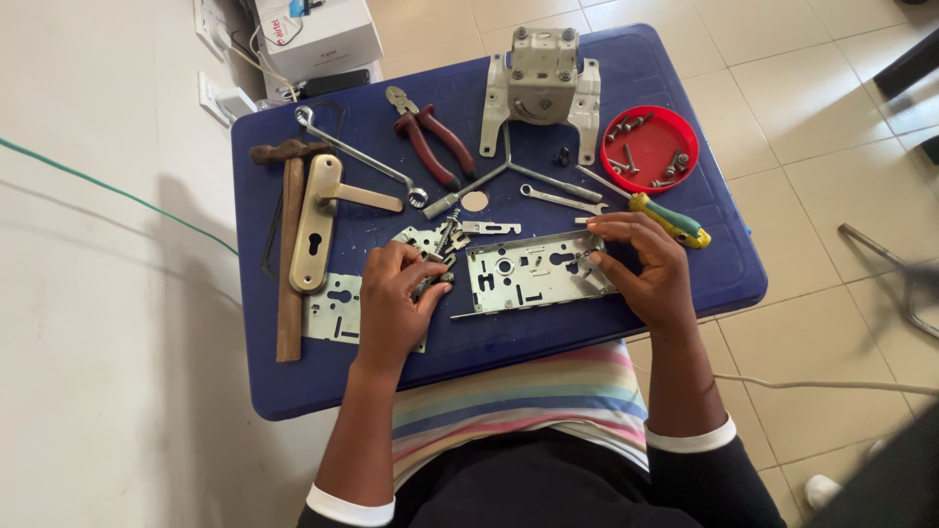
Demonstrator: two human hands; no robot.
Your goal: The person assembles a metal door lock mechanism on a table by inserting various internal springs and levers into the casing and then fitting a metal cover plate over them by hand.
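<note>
Beige tiled floor point(802, 127) under even daylight; white wall point(88, 293) at left, with wall sockets point(223, 98) far left.

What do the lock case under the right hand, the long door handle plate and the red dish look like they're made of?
Lock case: looks like stamped sheet steel, pale plated finish, with punched slots and folded edges. Door handle plate: metal, brass-coloured satin sheen; solid brass or plating cannot be told. Red dish: probably moulded plastic, uniform glossy red with a rounded rim.
</note>
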